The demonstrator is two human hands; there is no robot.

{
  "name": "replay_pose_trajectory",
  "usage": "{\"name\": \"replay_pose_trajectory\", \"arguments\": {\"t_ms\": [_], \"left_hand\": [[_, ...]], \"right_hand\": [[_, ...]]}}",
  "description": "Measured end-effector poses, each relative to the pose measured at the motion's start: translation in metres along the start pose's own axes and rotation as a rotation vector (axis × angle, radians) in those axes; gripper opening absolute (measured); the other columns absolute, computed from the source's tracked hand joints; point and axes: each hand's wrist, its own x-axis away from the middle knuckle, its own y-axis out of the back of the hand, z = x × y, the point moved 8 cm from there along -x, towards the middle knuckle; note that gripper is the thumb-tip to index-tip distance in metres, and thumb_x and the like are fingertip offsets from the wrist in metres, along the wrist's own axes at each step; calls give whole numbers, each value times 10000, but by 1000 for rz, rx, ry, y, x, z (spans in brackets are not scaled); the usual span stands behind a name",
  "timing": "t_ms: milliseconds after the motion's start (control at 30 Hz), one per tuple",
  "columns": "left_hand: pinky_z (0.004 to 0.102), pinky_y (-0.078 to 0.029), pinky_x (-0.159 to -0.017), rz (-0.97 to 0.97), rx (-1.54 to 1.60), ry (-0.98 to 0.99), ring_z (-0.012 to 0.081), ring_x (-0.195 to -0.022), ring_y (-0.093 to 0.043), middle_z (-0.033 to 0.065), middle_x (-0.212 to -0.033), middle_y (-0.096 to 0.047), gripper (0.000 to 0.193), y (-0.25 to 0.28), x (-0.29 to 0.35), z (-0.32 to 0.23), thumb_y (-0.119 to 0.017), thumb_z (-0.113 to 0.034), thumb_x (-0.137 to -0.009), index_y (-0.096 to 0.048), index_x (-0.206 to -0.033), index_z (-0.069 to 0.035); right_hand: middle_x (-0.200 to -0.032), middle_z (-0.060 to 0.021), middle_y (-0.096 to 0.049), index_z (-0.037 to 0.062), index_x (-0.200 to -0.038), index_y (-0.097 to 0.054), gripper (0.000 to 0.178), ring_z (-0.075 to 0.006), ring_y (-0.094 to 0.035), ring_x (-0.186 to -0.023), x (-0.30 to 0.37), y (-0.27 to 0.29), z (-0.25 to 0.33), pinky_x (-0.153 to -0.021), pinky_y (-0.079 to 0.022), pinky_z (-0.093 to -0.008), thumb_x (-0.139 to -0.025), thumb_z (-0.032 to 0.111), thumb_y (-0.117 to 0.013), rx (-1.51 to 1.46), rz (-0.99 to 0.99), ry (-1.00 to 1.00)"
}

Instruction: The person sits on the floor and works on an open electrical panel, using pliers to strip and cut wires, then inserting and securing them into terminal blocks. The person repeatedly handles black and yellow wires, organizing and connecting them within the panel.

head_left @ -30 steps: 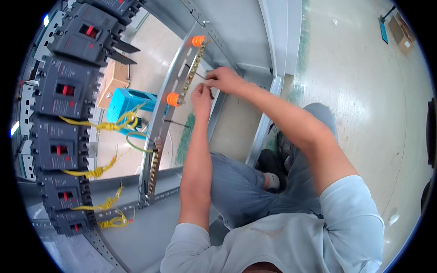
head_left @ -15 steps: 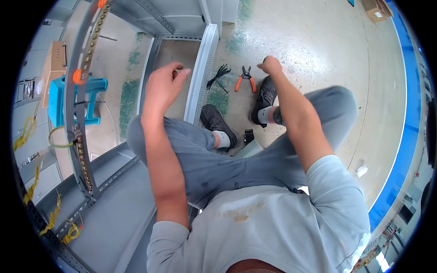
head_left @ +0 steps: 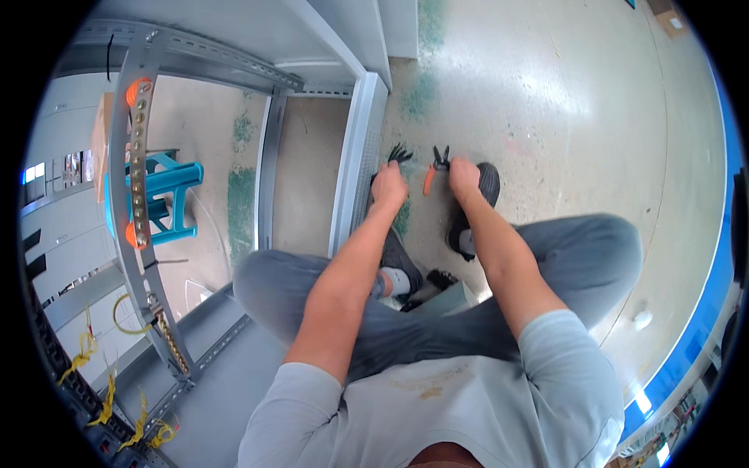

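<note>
Down on the floor between my feet, my left hand (head_left: 388, 186) is closed at the bunch of black cable ties (head_left: 399, 152); their ends stick out past the fingers. To its right, orange-handled wire strippers (head_left: 429, 179) have dark jaws spread apart and pointing away from me. My right hand (head_left: 465, 176) is closed over one of their handles, which it hides, while the other handle shows on the left. The fingertips of both hands are out of sight.
A grey metal cabinet frame (head_left: 360, 156) rises on my left, with a drilled brass bar (head_left: 139, 164) on orange insulators. Beyond it stands a blue plastic stool (head_left: 175, 179). Yellow wires (head_left: 105, 402) hang at lower left. My shoes (head_left: 488, 183) flank the tools.
My left hand has moved right and down from the cabinet opening to the cable ties. My right hand has come onto the wire strippers. The view has shifted slightly.
</note>
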Motion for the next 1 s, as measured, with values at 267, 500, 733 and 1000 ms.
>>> {"name": "replay_pose_trajectory", "arguments": {"t_ms": [267, 500, 733, 1000], "left_hand": [[461, -607, -781, -27, -79, 155, 403, -924, -708, 259, -1175, -596, 317, -62, -29, 50, -603, -2, -868, -535, -1178, 2], [495, -558, -905, 285, 188, 394, 389, -1086, -679, 231, -1266, -637, 344, -78, -21, 67, -580, -173, -937, -587, -1233, 3], [420, -532, -830, -51, 886, 179, 284, -964, -690, 186, -1126, -694, 350, 10, -40, 5, -619, -263, -957, -571, -1187, -4], [351, -567, -657, -114, 1662, -146, 161, -818, -681, 81, -933, -679, 213, 221, 86, -42, -592, -196, -1026, -519, -1170, -57]], "right_hand": [[-751, -163, -670, 18, -844, -608, 278, -286, -673, -712, -6, -4, -33, -665, -526, -411, -758, 259, -719, -603, 186, -120], [-634, 14, -504, 85, -894, -501, 281, -70, -440, -481, -30, 84, -22, -403, -332, -253, -833, 163, -764, -1002, 178, -252], [-708, 3, -531, 46, -1105, -517, 451, -61, -439, -499, -22, 205, 103, -404, -312, -235, -844, 244, -827, -918, 275, 78], [-858, -13, -681, -16, -1404, -493, 616, -35, -536, -614, 100, 304, 251, -477, -344, -185, -875, 151, -761, -841, 592, 529]]}}
